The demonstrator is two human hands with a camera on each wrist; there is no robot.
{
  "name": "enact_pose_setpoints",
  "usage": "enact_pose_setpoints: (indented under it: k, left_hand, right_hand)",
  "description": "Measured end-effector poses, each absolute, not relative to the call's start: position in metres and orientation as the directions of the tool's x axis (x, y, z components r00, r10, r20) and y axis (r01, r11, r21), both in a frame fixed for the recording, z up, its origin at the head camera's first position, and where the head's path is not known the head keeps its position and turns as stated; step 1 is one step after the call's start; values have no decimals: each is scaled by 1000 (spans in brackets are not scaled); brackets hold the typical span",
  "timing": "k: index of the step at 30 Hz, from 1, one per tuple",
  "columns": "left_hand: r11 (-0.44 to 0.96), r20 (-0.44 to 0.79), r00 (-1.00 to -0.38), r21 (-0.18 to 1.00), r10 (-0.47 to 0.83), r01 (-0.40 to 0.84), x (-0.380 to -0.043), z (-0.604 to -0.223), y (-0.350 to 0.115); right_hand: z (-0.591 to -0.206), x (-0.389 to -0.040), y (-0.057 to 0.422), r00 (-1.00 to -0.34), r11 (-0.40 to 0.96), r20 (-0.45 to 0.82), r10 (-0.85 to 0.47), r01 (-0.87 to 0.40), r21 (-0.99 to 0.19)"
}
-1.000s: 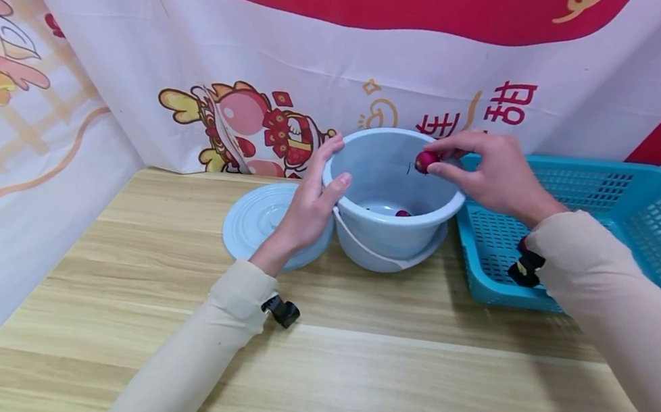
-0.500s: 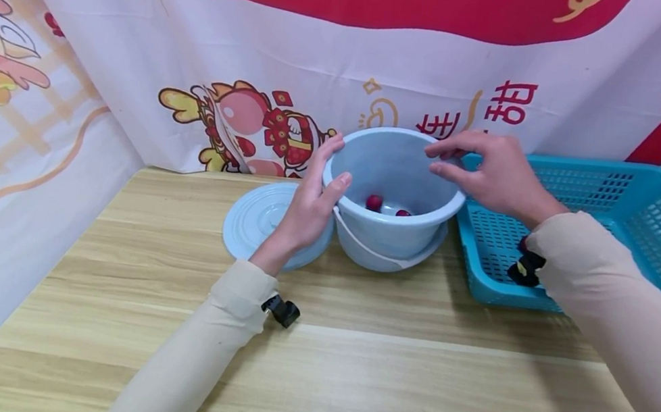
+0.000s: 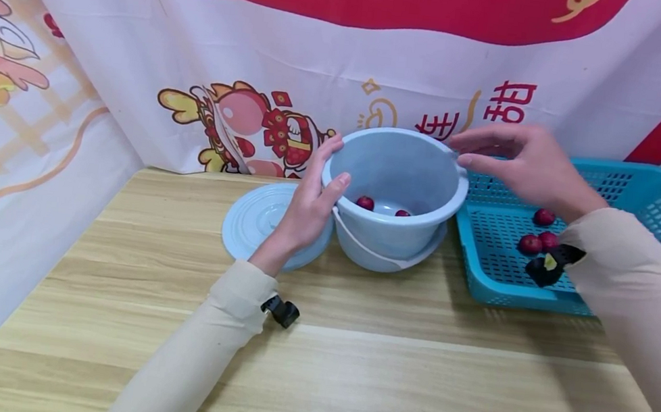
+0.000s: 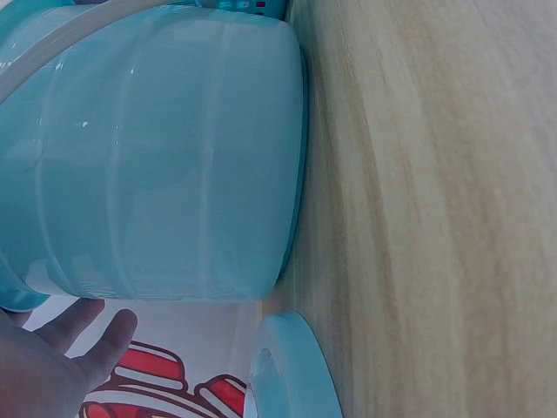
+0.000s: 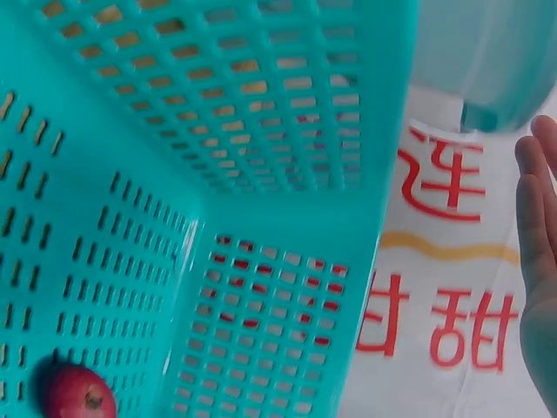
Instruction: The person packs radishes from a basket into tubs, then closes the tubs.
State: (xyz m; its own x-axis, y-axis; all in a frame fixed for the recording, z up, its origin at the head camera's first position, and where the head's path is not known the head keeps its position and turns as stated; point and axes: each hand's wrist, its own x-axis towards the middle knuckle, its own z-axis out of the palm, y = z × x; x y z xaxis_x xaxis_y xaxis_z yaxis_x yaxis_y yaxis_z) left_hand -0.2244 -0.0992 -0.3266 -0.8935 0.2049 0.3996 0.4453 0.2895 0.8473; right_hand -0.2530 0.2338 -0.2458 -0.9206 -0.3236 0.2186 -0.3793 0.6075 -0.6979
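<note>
A light blue bucket [image 3: 391,237] stands on the table with its mouth up. Inside at the bottom show two small round dark-red radishes [image 3: 365,202]. My left hand [image 3: 309,200] rests against the bucket's left side, thumb at the rim and the other fingers extended along the outside. In the left wrist view those fingers [image 4: 109,344] look straight and spread. My right hand [image 3: 519,159] is over the bucket's right rim with nothing in it, fingers extended. Right of the bucket, a teal basket [image 3: 488,293] holds radishes [image 3: 544,217], partly hidden by the right wrist.
A light blue lid [image 3: 249,220] lies on the wooden table [image 3: 311,374], left of the bucket and partly under the left hand. Behind stands a printed white-and-red cloth [image 3: 300,46]. The bucket's pale handle [image 3: 362,247] hangs down in front.
My right hand let go of a radish, which dropped into the bucket and shifted slightly left. The hand then moved right toward the rim, uncovering radishes in the basket. The left hand stayed put.
</note>
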Motion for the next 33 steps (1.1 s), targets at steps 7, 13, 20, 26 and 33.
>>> enact_pose_setpoints:
  k: [7, 13, 20, 26, 33]
  left_hand:
    - [294, 409, -889, 841, 203, 454, -225, -327, -99]
    - [297, 405, -892, 842, 200, 450, -224, -326, -99]
    - [297, 402, -894, 844, 199, 446, -223, -325, -99]
    - [298, 402, -895, 845, 196, 445, -224, -326, -100]
    - [292, 402, -894, 846, 200, 446, -224, -327, -99]
  right_hand:
    - [-253, -262, 269, -956, 650, 151, -252, -283, -705]
    - [-266, -272, 305, -980, 688, 34, -197, -163, -708]
    - [-279, -279, 338, -988, 722, -75, -137, -48, -690]
    - [-289, -284, 357, -980, 754, -161, -119, 17, -656]
    - [-300, -289, 373, -965, 773, -236, -113, 64, -632]
